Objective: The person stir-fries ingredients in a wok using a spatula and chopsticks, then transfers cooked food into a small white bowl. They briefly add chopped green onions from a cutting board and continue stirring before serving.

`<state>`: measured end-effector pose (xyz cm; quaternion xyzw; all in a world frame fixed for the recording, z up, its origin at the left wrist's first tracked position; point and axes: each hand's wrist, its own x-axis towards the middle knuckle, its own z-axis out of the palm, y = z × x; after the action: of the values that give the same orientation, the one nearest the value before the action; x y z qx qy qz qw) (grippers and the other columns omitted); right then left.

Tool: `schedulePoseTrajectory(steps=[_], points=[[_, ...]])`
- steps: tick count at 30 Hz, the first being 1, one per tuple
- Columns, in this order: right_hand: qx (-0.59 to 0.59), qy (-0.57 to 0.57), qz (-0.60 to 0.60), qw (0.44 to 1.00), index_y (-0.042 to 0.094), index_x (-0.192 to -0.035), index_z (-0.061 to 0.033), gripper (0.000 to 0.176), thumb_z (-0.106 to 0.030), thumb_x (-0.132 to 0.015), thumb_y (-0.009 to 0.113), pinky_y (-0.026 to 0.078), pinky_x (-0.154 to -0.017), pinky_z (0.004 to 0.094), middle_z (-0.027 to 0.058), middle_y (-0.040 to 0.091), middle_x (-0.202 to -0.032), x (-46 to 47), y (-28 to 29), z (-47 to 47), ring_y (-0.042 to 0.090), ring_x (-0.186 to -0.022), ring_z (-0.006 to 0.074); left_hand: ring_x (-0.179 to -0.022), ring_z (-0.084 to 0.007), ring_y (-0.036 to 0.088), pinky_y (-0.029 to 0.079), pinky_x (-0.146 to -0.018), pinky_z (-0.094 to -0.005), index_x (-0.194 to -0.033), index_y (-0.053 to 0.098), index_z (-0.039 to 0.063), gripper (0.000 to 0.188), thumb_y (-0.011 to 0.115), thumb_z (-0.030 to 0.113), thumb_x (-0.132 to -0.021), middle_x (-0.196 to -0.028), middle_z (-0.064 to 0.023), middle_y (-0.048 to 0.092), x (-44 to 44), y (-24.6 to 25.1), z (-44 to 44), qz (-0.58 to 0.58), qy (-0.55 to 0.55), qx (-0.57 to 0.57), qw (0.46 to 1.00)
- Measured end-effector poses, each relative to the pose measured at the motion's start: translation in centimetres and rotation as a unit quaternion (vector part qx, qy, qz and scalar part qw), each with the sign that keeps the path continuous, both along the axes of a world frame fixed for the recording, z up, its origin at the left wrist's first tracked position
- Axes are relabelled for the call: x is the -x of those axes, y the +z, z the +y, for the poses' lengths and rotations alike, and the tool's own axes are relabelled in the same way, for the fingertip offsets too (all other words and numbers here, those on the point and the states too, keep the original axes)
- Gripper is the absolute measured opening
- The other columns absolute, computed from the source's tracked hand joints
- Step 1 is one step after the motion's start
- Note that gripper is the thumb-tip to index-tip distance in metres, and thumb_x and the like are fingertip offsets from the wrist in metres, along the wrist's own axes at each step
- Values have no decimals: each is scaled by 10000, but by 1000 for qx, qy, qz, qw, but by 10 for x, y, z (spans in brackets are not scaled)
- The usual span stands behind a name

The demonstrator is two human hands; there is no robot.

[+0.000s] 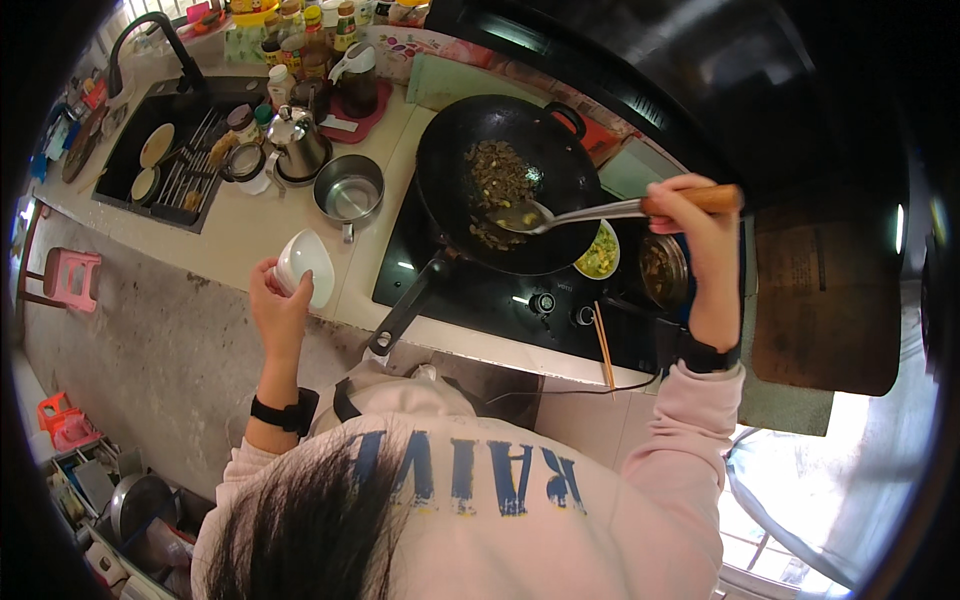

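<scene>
My left hand [279,306] grips a small white bowl [306,268], tilted on its side over the counter's front edge. In my right hand [688,210] is the wooden handle of a metal ladle or spatula [592,214]. Its head rests low in a black wok [450,180], among chopped brown food [501,172] with some pale yellowish bits. The wok sits on a black glass stove [487,300], its long handle [411,304] pointing towards me.
Right of the wok stand a bowl of yellow-green food [600,253] and a lidded pot [663,268]. Chopsticks [603,345] overhang the stove's front edge. A steel pot [349,187], a kettle [294,142] and a black sink [169,150] are leftward. The range hood [645,97] looms above.
</scene>
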<state>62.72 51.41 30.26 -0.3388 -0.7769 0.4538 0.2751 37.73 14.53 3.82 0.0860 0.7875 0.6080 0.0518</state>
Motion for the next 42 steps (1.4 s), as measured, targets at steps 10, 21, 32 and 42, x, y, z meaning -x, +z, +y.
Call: schedulePoseTrajectory(steps=[10, 21, 32, 42], points=[[7, 25, 48, 999, 736, -890, 1, 180, -127, -802, 827, 556, -560, 221, 69, 699, -797, 33, -17, 9, 659, -625, 118, -704, -90, 589, 495, -509, -228, -1220, 548, 48, 457, 795, 144, -847, -920, -41, 613, 2, -13, -10, 18, 5, 4, 1000], [38, -8, 54, 998, 711, -859, -4, 205, -156, -789, 828, 560, -508, 242, 92, 699, -755, 40, -13, 15, 660, -564, 143, -709, -93, 596, 505, -512, -232, -1230, 544, 49, 482, 805, 144, -836, -912, -40, 607, 0, -10, -14, -1, 25, 11, 1000], [-35, 53, -44, 997, 731, -900, -9, 143, -77, -795, 800, 566, -604, 226, 56, 697, -829, 17, 14, 33, 675, -707, 116, -693, -94, 590, 499, -506, -231, -1204, 557, 57, 454, 805, 122, -829, -898, -30, 601, 6, -20, -15, 3, 32, -8, 999], [-55, 79, 49, 994, 730, -909, -1, 97, -46, -838, 779, 592, -681, 245, 57, 707, -868, 40, -26, 30, 685, -791, 124, -673, -97, 582, 497, -502, -236, -1199, 559, 49, 446, 801, 121, -832, -879, -35, 594, 13, -19, -15, 73, 22, 55, 996]])
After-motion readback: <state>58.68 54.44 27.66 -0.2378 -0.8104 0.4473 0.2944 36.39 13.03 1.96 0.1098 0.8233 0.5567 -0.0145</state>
